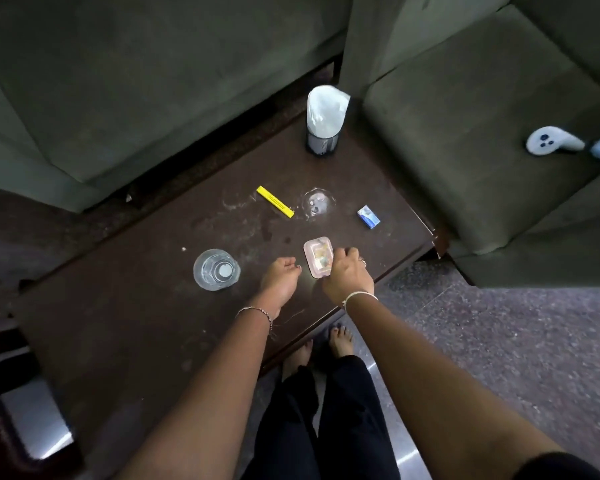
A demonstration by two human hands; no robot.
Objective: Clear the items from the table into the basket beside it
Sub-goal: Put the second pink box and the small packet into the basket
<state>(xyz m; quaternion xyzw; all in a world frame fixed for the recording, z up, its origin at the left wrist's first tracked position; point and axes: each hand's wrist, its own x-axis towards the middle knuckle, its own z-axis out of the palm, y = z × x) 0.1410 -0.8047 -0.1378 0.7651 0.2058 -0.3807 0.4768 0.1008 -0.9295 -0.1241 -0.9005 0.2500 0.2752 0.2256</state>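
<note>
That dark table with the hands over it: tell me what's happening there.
A person stands at the dark brown table. Their right hand is closing on a small pink plastic box near the table's front edge; whether it is gripped yet is unclear. The left hand hovers empty beside it. On the table lie a clear drinking glass, a yellow flat stick, a small blue-and-white carton and a mesh cup holding white paper. No basket is visible.

R hand (347, 275) seemingly gripping pink box (317, 255); L hand (280, 277) open on table (136, 306).
</note>
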